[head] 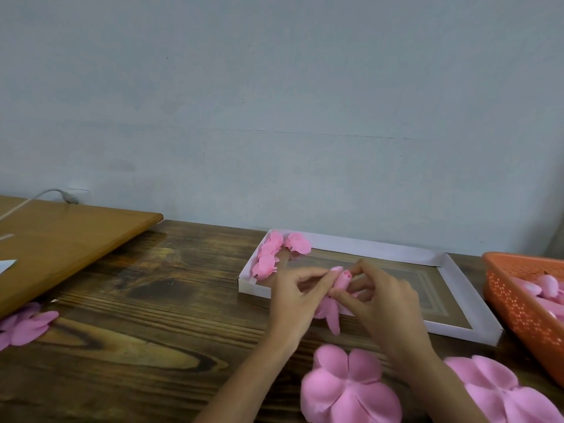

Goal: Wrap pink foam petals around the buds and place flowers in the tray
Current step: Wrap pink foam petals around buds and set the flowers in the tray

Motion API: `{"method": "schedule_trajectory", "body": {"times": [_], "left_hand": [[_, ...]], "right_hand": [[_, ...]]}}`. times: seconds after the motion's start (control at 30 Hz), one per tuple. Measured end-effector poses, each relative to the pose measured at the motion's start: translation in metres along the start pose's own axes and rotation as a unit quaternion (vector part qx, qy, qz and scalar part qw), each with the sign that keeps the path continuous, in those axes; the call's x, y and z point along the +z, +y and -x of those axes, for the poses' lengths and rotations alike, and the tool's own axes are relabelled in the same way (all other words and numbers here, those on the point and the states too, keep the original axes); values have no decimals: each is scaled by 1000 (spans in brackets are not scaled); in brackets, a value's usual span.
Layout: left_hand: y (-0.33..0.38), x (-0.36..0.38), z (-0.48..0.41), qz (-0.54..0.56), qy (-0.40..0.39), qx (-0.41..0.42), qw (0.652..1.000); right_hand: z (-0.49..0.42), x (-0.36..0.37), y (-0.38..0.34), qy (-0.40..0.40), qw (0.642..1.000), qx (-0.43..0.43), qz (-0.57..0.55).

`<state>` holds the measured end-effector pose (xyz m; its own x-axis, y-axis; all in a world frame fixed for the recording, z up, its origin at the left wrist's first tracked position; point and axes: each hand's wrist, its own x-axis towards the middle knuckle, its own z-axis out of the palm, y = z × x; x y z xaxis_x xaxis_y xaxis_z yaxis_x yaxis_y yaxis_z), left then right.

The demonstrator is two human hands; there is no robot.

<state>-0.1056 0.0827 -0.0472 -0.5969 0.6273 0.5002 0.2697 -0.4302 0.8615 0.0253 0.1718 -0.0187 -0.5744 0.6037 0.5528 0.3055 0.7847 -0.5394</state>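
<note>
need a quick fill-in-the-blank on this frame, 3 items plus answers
1. The left hand and right hand pinch a bud that is partly wrapped in ____ foam.
2. The finished flowers lie in the far ____ corner of the white tray.
3. The perforated basket to the right of the tray is ____ in colour.

Missing words: pink; left; orange

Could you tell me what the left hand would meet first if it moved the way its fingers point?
Likely the right hand, just beyond the bud that the left hand also pinches; depth is unclear.
</note>
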Motion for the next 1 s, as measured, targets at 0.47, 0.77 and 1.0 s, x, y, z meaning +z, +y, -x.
{"method": "schedule_trajectory", "body": {"times": [0.47,0.77,1.0], "left_hand": [[17,-12,-5,38,-87,-41,995],[13,-29,-11,35,-162,-94,982],[8,-33,-13,-31,-146,-65,987]], "right_hand": [[-3,-2,9,35,968,49,-242],[-7,-6,16,34,953,49,-299],[-8,-5,16,55,937,77,-335]]}}
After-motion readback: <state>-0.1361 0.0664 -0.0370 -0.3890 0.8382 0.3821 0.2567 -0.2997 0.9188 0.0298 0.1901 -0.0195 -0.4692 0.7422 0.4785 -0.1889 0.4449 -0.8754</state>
